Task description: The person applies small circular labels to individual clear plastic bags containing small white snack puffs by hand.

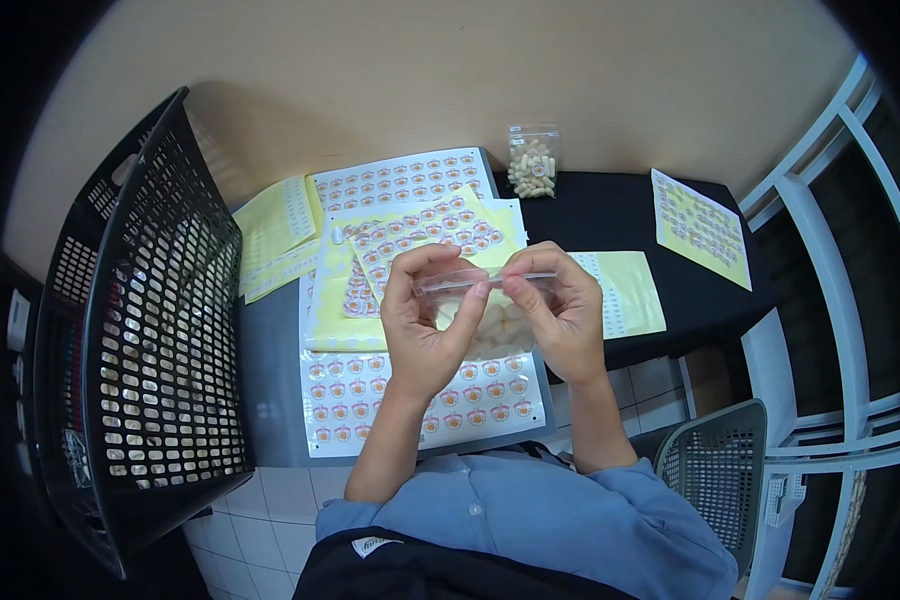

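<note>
Both hands pinch the top edge of a clear zip bag (498, 332), which holds pale, rounded pieces. My left hand (428, 315) has its thumb and fingers closed on the bag's upper edge near the middle. Close beside it, my right hand (566, 312) grips the same edge, thumb in front and fingers behind. The bag hangs upright over several sticker sheets. Under the hands lie a yellow-backed sheet (342, 333) and a white sheet (342, 412) printed with rows of small orange-and-pink labels.
A tall black perforated basket (170, 330) stands at the left. Another filled zip bag (532, 165) stands against the wall on black cloth. A sticker sheet (705, 235) lies at the right, yellow sheets (278, 235) at the left. A grey chair (715, 470) and white metal frame (820, 270) are at the right.
</note>
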A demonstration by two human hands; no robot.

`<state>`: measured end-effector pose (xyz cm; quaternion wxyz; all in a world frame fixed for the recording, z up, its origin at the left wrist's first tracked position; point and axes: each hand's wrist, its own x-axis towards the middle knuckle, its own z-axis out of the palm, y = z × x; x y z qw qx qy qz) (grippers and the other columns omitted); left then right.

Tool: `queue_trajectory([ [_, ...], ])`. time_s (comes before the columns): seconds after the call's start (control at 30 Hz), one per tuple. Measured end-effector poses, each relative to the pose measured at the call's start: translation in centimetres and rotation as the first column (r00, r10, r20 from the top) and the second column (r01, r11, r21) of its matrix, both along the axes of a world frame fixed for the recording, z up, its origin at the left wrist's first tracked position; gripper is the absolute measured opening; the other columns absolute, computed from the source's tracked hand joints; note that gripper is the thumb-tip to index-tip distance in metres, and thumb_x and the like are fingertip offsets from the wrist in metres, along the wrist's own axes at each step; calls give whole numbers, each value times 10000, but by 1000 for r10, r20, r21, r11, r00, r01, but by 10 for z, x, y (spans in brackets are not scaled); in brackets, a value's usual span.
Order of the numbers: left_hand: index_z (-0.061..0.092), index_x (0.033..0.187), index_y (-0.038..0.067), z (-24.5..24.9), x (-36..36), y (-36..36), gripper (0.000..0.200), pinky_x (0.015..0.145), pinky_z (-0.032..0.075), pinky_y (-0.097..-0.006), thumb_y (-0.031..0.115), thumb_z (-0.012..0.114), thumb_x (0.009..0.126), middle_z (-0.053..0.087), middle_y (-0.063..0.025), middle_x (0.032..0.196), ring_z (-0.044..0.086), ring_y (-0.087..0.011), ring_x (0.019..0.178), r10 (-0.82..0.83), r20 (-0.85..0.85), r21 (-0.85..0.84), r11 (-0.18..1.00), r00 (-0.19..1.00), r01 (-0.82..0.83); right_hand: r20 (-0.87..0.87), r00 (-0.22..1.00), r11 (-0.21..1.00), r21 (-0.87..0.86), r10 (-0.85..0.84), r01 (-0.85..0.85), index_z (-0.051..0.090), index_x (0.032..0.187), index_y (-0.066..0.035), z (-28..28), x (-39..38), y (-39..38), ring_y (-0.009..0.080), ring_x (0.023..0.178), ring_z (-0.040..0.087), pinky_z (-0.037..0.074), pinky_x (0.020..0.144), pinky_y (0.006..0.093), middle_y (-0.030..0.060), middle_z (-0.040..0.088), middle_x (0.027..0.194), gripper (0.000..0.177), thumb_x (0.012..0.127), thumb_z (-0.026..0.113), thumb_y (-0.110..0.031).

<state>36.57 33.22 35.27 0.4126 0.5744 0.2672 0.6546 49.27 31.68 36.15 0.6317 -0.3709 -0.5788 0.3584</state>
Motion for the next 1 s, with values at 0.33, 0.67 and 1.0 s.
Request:
queue_trajectory([
  [0.33, 382, 1084, 40, 0, 2, 0, 463, 679, 452, -223, -57, 592, 682, 545, -76, 797, 552, -119, 760, 84, -89, 153, 986, 992, -70, 5, 998, 997, 34, -65, 65, 547, 776, 0, -4, -3, 0, 107, 685, 542, 425, 621, 223, 65, 570, 736, 116, 743, 618, -86],
  [0.67, 381, 1092, 29, 2, 3, 0, 450, 693, 430, -227, -39, 583, 696, 555, -68, 778, 543, -101, 755, 81, -56, 97, 992, 995, -75, 37, 997, 995, 75, -62, 59, 529, 782, 7, -2, -4, 2, 125, 686, 546, 428, 637, 243, 71, 565, 724, 108, 756, 594, -75],
  [1.0, 218, 1263, -32, 8, 2, -2, 719, 721, 433, -213, -69, 613, 663, 590, -62, 741, 563, -94, 732, 71, -26, 35, 997, 997, -70, 23, 999, 998, 49, 37, -39, 498, 812, 4, -3, -6, -1, 132, 735, 502, 396, 673, 246, 76, 516, 777, 91, 792, 527, -80],
])
